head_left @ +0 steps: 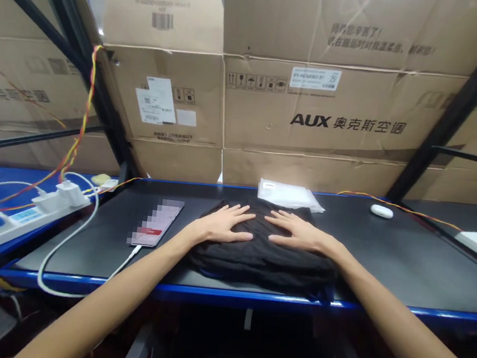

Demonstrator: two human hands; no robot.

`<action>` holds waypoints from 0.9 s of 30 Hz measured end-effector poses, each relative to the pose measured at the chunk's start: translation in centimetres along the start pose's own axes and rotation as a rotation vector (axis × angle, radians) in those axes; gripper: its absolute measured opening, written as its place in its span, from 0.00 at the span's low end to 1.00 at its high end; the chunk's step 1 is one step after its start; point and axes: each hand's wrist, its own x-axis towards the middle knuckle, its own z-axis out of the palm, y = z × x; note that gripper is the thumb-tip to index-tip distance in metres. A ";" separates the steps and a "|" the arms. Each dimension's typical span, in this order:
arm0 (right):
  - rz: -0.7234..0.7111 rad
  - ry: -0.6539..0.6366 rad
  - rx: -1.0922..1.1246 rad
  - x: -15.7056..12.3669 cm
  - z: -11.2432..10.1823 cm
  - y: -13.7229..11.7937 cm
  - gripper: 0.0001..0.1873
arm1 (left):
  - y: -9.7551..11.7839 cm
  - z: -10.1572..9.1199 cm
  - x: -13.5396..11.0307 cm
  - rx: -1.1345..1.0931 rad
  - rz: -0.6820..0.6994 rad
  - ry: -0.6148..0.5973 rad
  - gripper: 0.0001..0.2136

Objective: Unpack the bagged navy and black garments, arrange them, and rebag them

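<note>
We see the left hand [225,224] and right hand [299,232] palm-down, fingers spread, on black cloth [255,261]. Cloth lies near the black worktop's [388,265] front edge, before a plastic packet [288,195]. We judge it gathered into one pile; wrinkles unsmoothed.

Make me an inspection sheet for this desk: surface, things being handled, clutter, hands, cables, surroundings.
Surface: black desktop with a blue front edge.
Things being handled: black cloth, bunched and wrinkled, near the front edge.
Clutter: phone left of the cloth; clear packet behind it; small white case toward the right.
Hands: left hand and right hand palm down on the cloth, fingers spread.
Cables: white cable at the phone; red and yellow wires hanging on the left.
Surroundings: printed cardboard behind, black metal posts.
</note>
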 end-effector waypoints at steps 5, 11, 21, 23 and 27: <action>0.016 0.000 0.011 -0.1 -0.1 -0.3 0.45 | -0.3 0.2 0.1 0.006 0.010 0.007 0.37; 0.017 -0.008 0.017 -0.1 -0.3 -0.5 0.45 | -0.4 0.3 0.2 0.015 0.019 0.013 0.36; 0.018 -0.008 0.003 -0.2 -0.3 -0.6 0.45 | -0.5 0.2 0.1 0.006 0.018 0.009 0.36; 0.021 -0.010 0.002 -0.2 -0.3 -0.5 0.45 | -0.5 0.3 0.1 0.004 0.018 0.013 0.36; 0.011 -0.003 0.016 -0.2 -0.2 -0.4 0.45 | -0.7 0.3 0.1 -0.006 0.030 0.020 0.36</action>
